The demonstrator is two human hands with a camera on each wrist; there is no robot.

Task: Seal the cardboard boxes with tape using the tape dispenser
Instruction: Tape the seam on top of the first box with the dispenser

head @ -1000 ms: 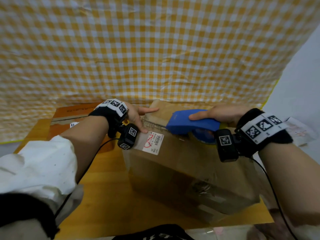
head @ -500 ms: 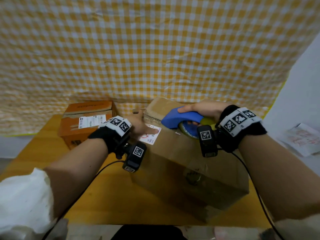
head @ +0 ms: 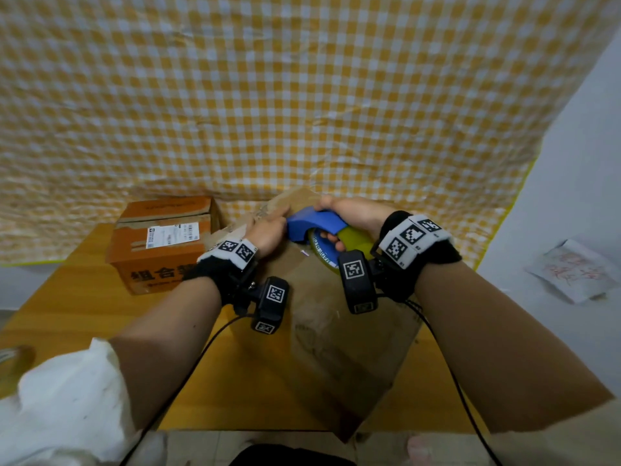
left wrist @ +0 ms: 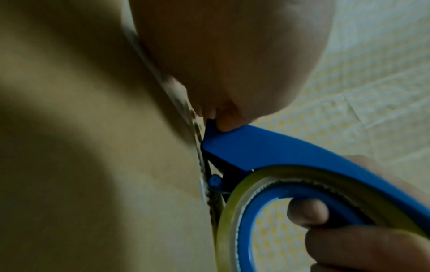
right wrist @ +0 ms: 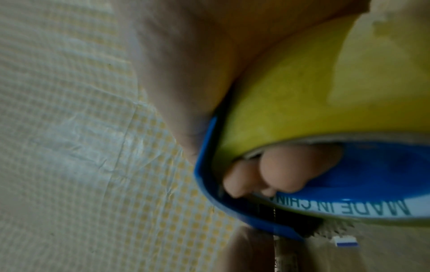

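A large brown cardboard box stands on the wooden table in front of me. My right hand grips the blue tape dispenser, its fingers hooked through the core of the yellowish tape roll. The dispenser's nose rests on the box top at the seam. My left hand lies on the box top, and its fingertips touch the tip of the dispenser. The seam under the hands is hidden.
A smaller orange box with a white label sits at the back left of the table. A yellow checked cloth hangs right behind the boxes. Crumpled paper lies off to the right by a white wall.
My left hand has slid from the white label on the box top over to the dispenser's nose. The right hand keeps its grip on the dispenser, which sits farther along the box top.
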